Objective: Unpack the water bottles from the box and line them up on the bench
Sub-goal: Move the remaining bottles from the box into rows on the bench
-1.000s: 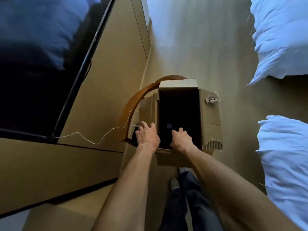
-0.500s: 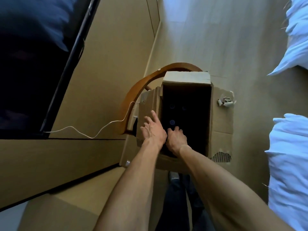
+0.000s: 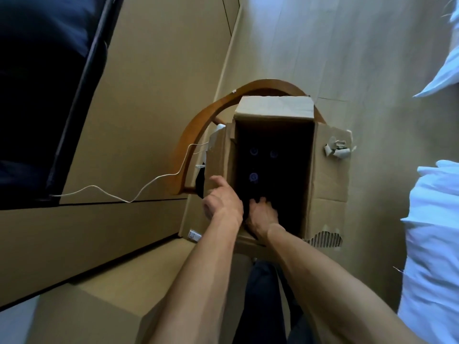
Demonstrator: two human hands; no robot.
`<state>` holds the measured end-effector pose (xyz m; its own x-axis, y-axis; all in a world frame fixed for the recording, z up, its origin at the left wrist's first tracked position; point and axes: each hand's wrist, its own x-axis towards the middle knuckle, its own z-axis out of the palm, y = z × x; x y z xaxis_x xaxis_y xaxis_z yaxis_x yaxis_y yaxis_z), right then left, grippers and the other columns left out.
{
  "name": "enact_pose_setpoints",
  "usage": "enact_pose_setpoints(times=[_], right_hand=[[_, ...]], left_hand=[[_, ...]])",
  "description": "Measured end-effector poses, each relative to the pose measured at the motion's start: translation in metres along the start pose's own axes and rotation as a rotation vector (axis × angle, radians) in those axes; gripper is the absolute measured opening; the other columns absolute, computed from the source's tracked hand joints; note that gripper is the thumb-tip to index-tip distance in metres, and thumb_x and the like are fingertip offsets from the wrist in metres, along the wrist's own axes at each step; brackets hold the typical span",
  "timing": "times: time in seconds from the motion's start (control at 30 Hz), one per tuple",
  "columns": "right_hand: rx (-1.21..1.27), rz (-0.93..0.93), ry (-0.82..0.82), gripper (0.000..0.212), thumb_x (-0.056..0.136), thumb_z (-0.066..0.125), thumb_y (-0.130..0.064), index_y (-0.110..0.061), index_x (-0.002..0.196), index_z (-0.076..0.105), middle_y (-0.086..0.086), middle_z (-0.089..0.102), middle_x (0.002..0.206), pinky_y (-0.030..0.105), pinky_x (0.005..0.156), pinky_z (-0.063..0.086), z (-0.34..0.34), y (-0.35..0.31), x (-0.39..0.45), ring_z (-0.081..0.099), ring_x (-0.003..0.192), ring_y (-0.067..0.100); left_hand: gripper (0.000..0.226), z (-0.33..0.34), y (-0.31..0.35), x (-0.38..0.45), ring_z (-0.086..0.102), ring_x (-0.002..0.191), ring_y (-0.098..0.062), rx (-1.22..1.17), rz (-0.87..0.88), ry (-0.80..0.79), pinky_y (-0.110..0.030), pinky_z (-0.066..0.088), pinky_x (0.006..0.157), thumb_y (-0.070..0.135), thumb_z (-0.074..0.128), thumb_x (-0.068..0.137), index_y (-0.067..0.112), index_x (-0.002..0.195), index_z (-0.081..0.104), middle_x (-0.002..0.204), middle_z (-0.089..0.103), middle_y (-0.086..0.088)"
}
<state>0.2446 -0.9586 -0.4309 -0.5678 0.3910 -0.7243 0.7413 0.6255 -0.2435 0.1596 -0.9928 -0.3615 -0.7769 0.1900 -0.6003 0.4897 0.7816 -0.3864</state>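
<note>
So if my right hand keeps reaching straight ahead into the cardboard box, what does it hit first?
Probably the nearest blue bottle cap, just beyond the right hand inside the open brown cardboard box. The interior is dark, so depth is uncertain.

There is 1 view only, from a camera worn on the person's head, so no second view shares any part of the scene. It looks steeply down and forward, almost straight into the open top of the cardboard box [image 3: 273,109], which sits near the middle of the picture and close below. Both forearms run in from the bottom edge, and the hands [image 3: 224,202] meet at the box's near edge. The wide-angle lens bends straight lines near the borders. The floor [image 3: 360,45] fills the top, a dark screen [image 3: 37,95] the upper left corner, and white bedding [image 3: 437,232] the right edge.
</note>
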Motion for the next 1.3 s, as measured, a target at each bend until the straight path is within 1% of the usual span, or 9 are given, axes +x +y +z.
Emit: enact_pose_setpoints(times=[0.2,0.37,0.5,0.73,0.83,0.9,1.03,1.13,1.3], right_hand=[[-0.073,-0.021,0.124,0.067,0.094,0.052,-0.015,-0.017,0.151,0.018,0.025,0.005,0.156,0.051,0.097,0.047,-0.023,-0.008,0.046,0.03,0.134,0.044],[-0.299,-0.082,0.013,0.052,0.097,0.043,-0.017,-0.014,0.148,0.031,0.025,0.014,0.155,0.056,0.098,0.043,-0.033,-0.023,0.096,0.029,0.134,0.046],[-0.265,-0.026,-0.104,0.05,0.1,0.039,-0.013,-0.009,0.149,0.03,0.029,0.014,0.153,0.055,0.099,0.041,-0.015,-0.018,0.11,0.034,0.132,0.049],[-0.251,-0.127,-0.012,0.054,0.096,0.046,-0.008,-0.011,0.147,0.031,0.031,0.01,0.153,0.046,0.089,0.05,0.001,-0.026,0.12,0.042,0.126,0.046],[-0.325,-0.118,-0.071,0.049,0.098,0.043,-0.011,-0.013,0.146,0.035,0.031,0.021,0.151,0.044,0.087,0.051,-0.006,-0.029,0.123,0.045,0.127,0.042],[-0.378,-0.203,-0.07,0.045,0.098,0.038,-0.008,-0.014,0.143,0.041,0.023,0.045,0.141,0.04,0.08,0.052,-0.009,-0.019,0.122,0.052,0.122,0.037],[-0.427,-0.326,0.103,0.032,0.095,0.04,-0.006,-0.008,0.122,0.057,0.012,0.065,0.116,0.035,0.067,0.05,-0.026,-0.004,0.11,0.064,0.104,0.032],[-0.359,-0.226,0.135,0.034,0.097,0.037,-0.006,-0.01,0.127,0.052,0.011,0.064,0.117,0.037,0.073,0.052,-0.052,-0.015,0.101,0.065,0.105,0.03],[-0.349,-0.166,-0.089,0.045,0.101,0.032,-0.008,-0.009,0.145,0.037,0.018,0.047,0.142,0.042,0.098,0.047,-0.037,-0.01,0.107,0.05,0.128,0.033]], left_hand=[[0.099,0.008,0.005,0.002,0.054,0.06,-0.021,0.019,-0.066,0.031,-0.031,0.035,0.045,0.056,0.057,0.088,-0.004,0.146,0.005,0.09,0.064,-0.017],[0.101,0.015,0.008,0.007,0.043,0.053,-0.019,0.017,-0.083,0.075,-0.031,0.028,0.044,0.057,0.059,0.085,-0.005,0.144,0.006,0.087,0.061,-0.015],[0.095,0.017,-0.001,0.014,0.041,0.052,-0.017,0.021,-0.107,0.103,-0.029,0.033,0.05,0.052,0.056,0.087,-0.005,0.145,0.007,0.085,0.058,-0.013],[0.075,0.018,-0.01,0.024,0.062,0.072,-0.022,-0.117,-0.114,0.135,-0.032,0.04,0.063,0.031,0.054,0.088,-0.002,0.142,0.014,0.1,0.064,-0.017],[0.074,0.019,-0.005,0.02,0.066,0.082,-0.025,-0.173,-0.081,0.121,-0.033,0.043,0.067,0.028,0.055,0.087,-0.001,0.142,0.015,0.102,0.063,-0.018],[0.078,0.018,-0.002,0.016,0.066,0.088,-0.026,-0.198,-0.062,0.107,-0.034,0.048,0.073,0.03,0.059,0.086,-0.001,0.142,0.015,0.106,0.062,-0.019],[0.068,0.012,-0.002,0.008,0.065,0.098,-0.032,-0.301,0.04,0.037,-0.039,0.049,0.08,0.028,0.061,0.087,0.004,0.136,0.019,0.112,0.061,-0.02],[0.067,0.004,-0.01,0.006,0.063,0.107,-0.033,-0.325,0.07,-0.003,-0.039,0.048,0.083,0.028,0.06,0.09,0.006,0.139,0.02,0.118,0.062,-0.02],[0.069,0.012,-0.017,0.015,0.061,0.109,-0.035,-0.368,0.12,0.024,-0.04,0.046,0.083,0.029,0.057,0.093,0.005,0.144,0.018,0.121,0.061,-0.021]])
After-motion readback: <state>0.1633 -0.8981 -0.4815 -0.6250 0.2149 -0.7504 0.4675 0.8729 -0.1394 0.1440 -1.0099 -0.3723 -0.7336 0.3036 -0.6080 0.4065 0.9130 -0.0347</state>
